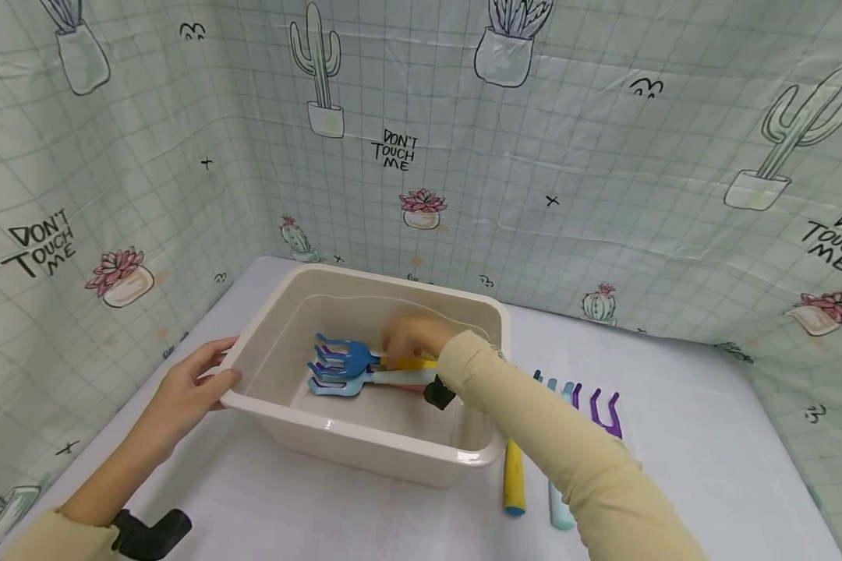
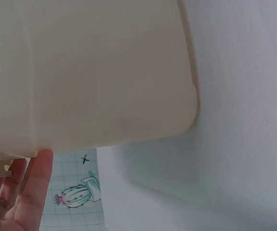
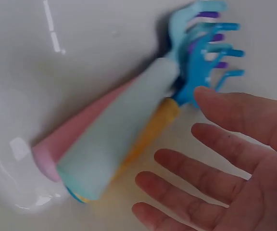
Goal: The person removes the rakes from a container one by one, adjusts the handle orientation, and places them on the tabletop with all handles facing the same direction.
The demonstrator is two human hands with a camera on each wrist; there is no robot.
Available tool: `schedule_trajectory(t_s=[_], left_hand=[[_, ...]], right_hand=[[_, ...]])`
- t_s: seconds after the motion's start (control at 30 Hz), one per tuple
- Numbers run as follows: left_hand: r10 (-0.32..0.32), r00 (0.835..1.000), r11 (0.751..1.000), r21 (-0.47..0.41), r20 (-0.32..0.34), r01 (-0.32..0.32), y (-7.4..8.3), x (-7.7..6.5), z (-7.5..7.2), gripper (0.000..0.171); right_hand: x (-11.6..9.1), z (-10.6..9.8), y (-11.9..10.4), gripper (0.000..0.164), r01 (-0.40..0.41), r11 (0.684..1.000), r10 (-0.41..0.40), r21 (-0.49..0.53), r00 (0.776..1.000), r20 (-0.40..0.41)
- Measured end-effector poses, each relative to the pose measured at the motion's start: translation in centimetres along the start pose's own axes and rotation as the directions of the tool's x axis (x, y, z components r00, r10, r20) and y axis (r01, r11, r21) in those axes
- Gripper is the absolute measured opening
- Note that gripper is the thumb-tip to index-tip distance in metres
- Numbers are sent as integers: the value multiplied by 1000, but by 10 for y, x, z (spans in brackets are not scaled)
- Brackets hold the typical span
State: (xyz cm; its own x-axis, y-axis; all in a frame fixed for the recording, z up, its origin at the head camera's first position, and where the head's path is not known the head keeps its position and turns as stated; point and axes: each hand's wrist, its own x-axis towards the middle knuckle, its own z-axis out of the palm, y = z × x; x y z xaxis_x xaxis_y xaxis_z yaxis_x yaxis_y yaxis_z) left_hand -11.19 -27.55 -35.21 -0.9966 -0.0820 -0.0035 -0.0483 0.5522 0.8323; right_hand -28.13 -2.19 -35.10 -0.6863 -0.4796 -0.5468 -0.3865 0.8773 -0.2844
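Note:
A beige plastic tub (image 1: 365,432) stands on the table, its left rim between the thumb and fingers of my left hand (image 1: 195,382). In the left wrist view, those fingers (image 2: 42,175) reach under the rim. Inside the tub lies a pile of small hand rakes: a blue rake with a yellow handle (image 1: 354,358), a pale blue one (image 1: 340,385), and a pink handle (image 3: 76,127) with purple tines partly hidden beneath. My right hand (image 1: 414,336), blurred in the head view, is inside the tub. The right wrist view shows its fingers spread beside the rakes, holding nothing.
Right of the tub, more hand rakes lie on the white table (image 1: 695,436): a yellow handle (image 1: 514,479), a pale blue handle (image 1: 560,508) and purple tines (image 1: 606,413), partly hidden by the right sleeve. A cactus-print cloth (image 1: 463,156) hangs behind and at the sides.

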Motion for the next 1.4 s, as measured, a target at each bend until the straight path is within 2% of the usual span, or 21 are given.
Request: schedule_trajectory(t_s=[0.1, 0.27, 0.4, 0.5, 0.57, 0.73, 0.93, 1.03, 1.13, 1.27, 1.4], left_hand=[[1, 1000, 1000, 10, 3, -1, 1, 0, 0, 49], [-2, 1000, 1000, 22, -1, 2, 2, -1, 0, 50], [-4, 1000, 1000, 26, -1, 4, 3, -1, 0, 50], [-2, 1000, 1000, 25, 0, 2, 3, -1, 0, 50], [0, 1000, 1000, 22, 0, 0, 3, -1, -1, 50], [5, 1000, 1000, 17, 0, -5, 3, 0, -1, 49], [0, 1000, 1000, 11, 7, 0, 2, 0, -1, 50], [0, 1000, 1000, 10, 7, 0, 2, 0, 0, 49], [-5, 1000, 1000, 11, 12, 5, 1, 0, 0, 50], [-13, 1000, 1000, 21, 15, 12, 1, -1, 1, 51], [-17, 1000, 1000, 23, 11, 16, 0, 0, 2, 50]], right_hand=[[3, 6, 4, 32, -24, 1000, 24, 7, 1000, -1], [4, 9, 9, 40, -24, 1000, 24, -3, 1000, 14], [1, 9, 13, 45, -37, 996, 35, 80, 999, 32], [-1, 10, 16, 45, -77, 986, 66, 148, 995, 73], [-1, 12, 17, 44, -97, 985, 81, 144, 990, 112], [5, 18, 21, 39, -90, 995, 79, 48, 980, 181], [10, 25, 25, 33, -138, 990, 131, 29, 977, 167], [12, 26, 26, 26, -129, 991, 130, -15, 977, 168], [12, 27, 28, 18, -128, 992, 129, -15, 977, 170], [10, 28, 29, 20, -141, 989, 131, 50, 977, 166], [7, 26, 28, 29, -103, 994, 96, 27, 978, 185]])
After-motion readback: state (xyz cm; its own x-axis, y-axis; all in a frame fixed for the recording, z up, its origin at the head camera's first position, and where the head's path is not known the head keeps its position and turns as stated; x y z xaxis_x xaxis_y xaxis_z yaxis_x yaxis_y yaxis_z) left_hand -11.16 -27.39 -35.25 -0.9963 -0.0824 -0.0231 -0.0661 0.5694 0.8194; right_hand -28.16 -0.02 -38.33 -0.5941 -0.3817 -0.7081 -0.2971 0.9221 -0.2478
